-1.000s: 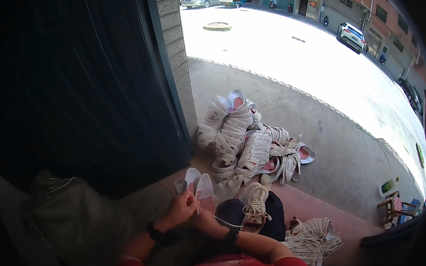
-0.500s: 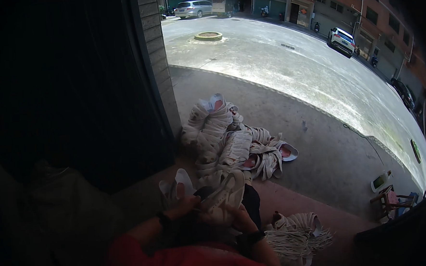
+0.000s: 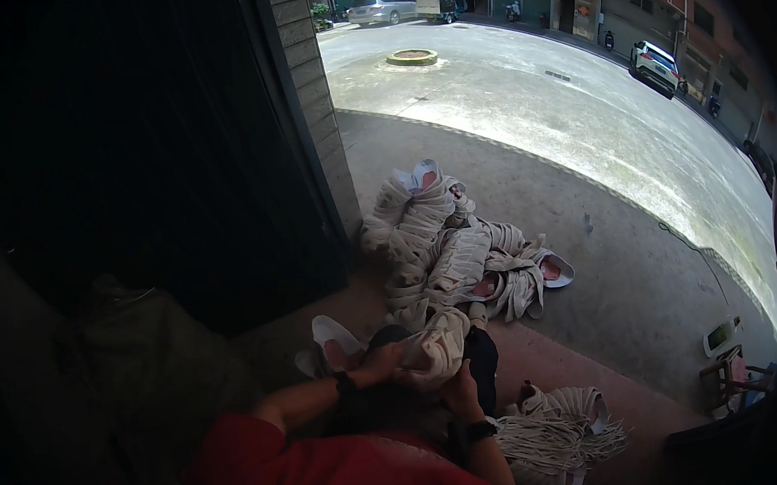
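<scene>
Over my lap, a cream shoe upper (image 3: 436, 350) is held between my two hands. My left hand (image 3: 381, 364) closes on its left edge, and my right hand (image 3: 458, 392) grips its lower right side; some fingers of both are hidden behind it. Just beyond lies a heap of similar cream shoe uppers (image 3: 460, 258), stacked into each other in rows, with pink and white linings showing at the ends. More shoe uppers with a white lining (image 3: 336, 337) rest by my left forearm.
To my right, a bundle of pale laces (image 3: 553, 440) lies on more uppers. A dark door (image 3: 165, 166) and a brick pillar (image 3: 315, 106) stand on the left. A green-and-white container (image 3: 719, 337) and a small stool (image 3: 723, 381) are at the right. Parked cars (image 3: 383, 9) stand beyond the sunlit yard.
The shoe upper has been turned and lowered in my hands, so its opening shows differently. The whole view has shifted, moving the surroundings rightward in the picture.
</scene>
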Demonstrator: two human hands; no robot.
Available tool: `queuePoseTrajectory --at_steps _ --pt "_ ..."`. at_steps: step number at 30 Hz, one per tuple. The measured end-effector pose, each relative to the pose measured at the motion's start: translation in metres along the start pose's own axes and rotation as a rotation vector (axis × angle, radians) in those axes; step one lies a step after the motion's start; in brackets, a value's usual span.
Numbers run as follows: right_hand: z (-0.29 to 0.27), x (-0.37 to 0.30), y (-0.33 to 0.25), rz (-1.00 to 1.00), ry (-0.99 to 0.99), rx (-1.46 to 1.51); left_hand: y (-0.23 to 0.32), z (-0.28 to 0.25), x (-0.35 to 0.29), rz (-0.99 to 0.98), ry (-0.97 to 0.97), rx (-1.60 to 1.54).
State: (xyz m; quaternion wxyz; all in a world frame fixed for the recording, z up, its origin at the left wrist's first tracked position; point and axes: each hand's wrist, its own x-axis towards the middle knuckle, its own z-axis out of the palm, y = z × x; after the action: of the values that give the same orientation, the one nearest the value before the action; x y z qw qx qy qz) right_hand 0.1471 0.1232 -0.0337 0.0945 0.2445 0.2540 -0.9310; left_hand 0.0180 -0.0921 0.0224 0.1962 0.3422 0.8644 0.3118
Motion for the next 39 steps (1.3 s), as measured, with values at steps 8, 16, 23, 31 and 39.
queuePoseTrajectory --at_steps 8,16,23,31,39 --pt "-0.052 0.045 0.019 -0.277 0.411 -0.792 -0.022 0.032 0.026 -0.195 0.029 0.257" --pt "0.002 0.007 -0.023 -0.640 0.476 -1.547 0.003 0.090 0.022 -0.254 0.036 0.281" --pt "0.007 0.022 -0.004 -0.446 0.399 -1.839 -0.005 0.083 0.031 -0.147 0.074 0.200" --pt "-0.024 0.039 -0.002 -0.557 0.365 -1.667 -0.022 0.090 0.046 -0.245 0.083 0.093" --pt "-0.012 0.038 -0.033 -0.463 0.239 -1.697 -0.016 0.088 0.064 -0.259 -0.035 0.120"
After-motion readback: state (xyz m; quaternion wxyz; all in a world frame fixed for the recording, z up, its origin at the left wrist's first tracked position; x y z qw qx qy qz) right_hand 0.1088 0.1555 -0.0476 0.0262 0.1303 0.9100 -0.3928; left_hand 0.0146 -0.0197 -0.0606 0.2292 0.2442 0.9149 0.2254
